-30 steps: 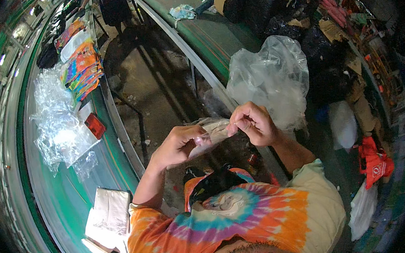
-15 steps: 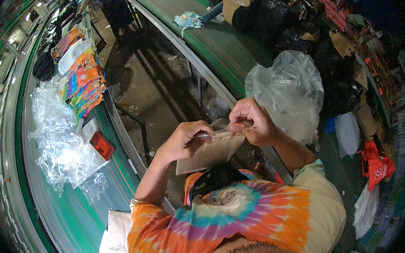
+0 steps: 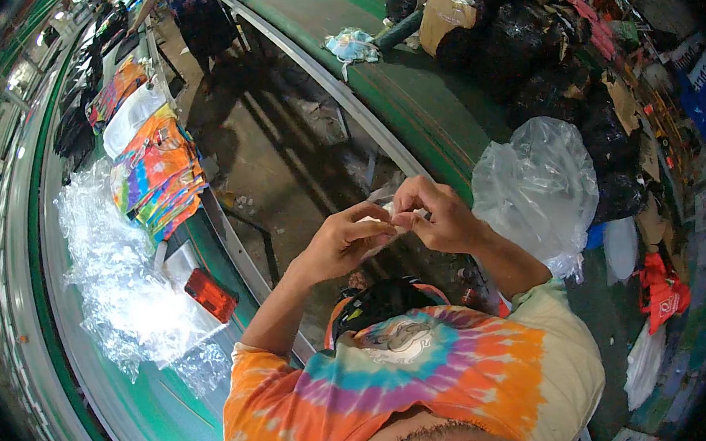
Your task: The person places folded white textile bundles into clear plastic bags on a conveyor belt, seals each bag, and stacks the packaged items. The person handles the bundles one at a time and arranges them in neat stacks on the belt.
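Between my two hands, in front of my chest, is a thin see-through plastic bag [image 3: 380,195], with something whitish showing at the fingertips. My left hand [image 3: 342,242] is closed in a pinch on its near side. My right hand [image 3: 438,217] pinches it from the other side, thumb and forefinger together, almost touching the left fingertips. The fingers hide most of the bag, and whether anything lies inside it cannot be made out.
On the left belt lie tie-dye shirts [image 3: 162,170], a heap of see-through plastic bags [image 3: 118,275] and a red packet [image 3: 210,296]. The right belt holds a large plastic bag [image 3: 535,192], black sacks [image 3: 513,34] and a cardboard box [image 3: 447,23]. Another person [image 3: 193,20] stands beyond.
My hands have drawn closer together. The beige flat packet that hung below them is now largely out of sight. The whole view has shifted slightly.
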